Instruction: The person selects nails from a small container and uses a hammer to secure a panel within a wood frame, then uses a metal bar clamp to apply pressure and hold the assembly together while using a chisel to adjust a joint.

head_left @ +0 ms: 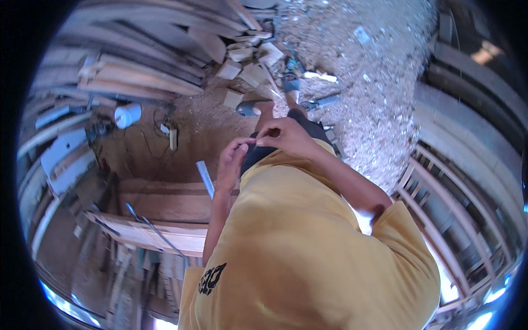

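Note:
My two hands meet in front of my waist, above the dark shorts (253,154). My right hand (287,136) is closed in a pinch, with thumb and forefinger bent into a ring. Its fingertips touch or nearly touch those of my left hand (230,160), whose fingers are curled in toward the thumb. Whatever lies between the fingertips is too small to make out. A pale flat strip (205,179) stands out just left of my left wrist; I cannot tell whether it touches the arm.
Offcuts of wood (240,71) lie on the shavings-covered floor (379,93) near my feet. Stacked boards (137,77) fill the far left, near a white bucket (127,115). A blue-grey bar (157,231) crosses a pale board (148,233) at left. Wooden frames (445,203) stand right.

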Demonstrator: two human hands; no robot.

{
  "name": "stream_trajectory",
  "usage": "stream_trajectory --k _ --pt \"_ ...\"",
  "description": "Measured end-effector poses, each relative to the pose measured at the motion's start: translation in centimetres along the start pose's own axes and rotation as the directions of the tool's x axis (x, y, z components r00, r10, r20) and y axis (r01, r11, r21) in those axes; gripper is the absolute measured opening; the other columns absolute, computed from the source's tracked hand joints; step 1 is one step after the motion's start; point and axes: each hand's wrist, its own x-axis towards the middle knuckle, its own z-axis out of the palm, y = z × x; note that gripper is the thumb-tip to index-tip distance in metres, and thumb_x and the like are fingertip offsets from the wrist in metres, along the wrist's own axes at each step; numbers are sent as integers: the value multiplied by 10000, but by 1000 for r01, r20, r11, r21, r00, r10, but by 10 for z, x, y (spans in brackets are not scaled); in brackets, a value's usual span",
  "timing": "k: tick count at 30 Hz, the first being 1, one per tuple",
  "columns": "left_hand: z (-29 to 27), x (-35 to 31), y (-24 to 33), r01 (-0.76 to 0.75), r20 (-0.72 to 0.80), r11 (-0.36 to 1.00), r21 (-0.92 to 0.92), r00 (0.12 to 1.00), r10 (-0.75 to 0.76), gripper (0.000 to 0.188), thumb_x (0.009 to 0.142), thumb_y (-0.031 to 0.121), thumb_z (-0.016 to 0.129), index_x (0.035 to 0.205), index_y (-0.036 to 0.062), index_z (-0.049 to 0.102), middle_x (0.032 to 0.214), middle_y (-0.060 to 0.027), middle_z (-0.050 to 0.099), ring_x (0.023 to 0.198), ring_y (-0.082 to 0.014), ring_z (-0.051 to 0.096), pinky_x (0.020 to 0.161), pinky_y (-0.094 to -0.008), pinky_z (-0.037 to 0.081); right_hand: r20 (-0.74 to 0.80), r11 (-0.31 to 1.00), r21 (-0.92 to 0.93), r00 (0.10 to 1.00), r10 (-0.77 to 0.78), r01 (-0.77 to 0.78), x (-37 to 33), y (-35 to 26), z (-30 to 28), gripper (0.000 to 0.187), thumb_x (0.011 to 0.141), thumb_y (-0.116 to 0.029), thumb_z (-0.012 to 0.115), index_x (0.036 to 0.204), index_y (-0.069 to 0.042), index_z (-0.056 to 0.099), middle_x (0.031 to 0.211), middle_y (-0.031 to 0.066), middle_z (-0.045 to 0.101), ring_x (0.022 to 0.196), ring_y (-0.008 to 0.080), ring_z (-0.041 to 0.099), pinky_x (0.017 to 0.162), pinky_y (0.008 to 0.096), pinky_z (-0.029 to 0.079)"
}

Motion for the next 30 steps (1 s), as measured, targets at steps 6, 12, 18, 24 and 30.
stream_trajectory --k 6,12,18,24,30 --pt "28 30 2 37 78 913 407 994 -76 110 990 127 682 1078 66 707 787 106 462 724 -24 404 638 -214 330 -71 989 140 996 -47 56 -18 33 -31 182 845 -158 828 949 -17 777 828 67 746 775 116 674 733 306 525" --pt "74 56 20 -22 199 810 586 973 -117 109 964 130 733 1040 61 695 771 115 424 724 -18 369 633 -208 308 -163 985 165 986 -23 50 -44 40 -73 191 830 -163 831 952 -22 791 834 78 743 747 131 664 720 305 521" --pt "105 69 35 -4 242 819 574 956 -166 95 976 153 710 1019 74 681 745 109 374 689 -32 335 602 -226 284 -221 961 269 975 4 57 -57 47 -95 224 856 -176 811 1023 -28 796 879 76 748 757 131 662 727 302 521" --pt "118 83 33 -32 302 799 601 934 -190 65 990 144 659 1006 87 630 797 97 432 742 -20 385 636 -217 308 -395 958 279 918 46 72 -74 72 -110 277 883 -254 758 1066 -47 776 925 119 769 865 242 734 803 370 556" --pt "131 104 43 130 374 822 554 843 -386 53 989 141 559 985 100 592 803 85 456 698 -17 374 608 -214 285 -640 935 355 730 239 6 -91 173 -111 260 899 -284 711 1046 -80 776 976 155 769 949 339 732 851 426 558"
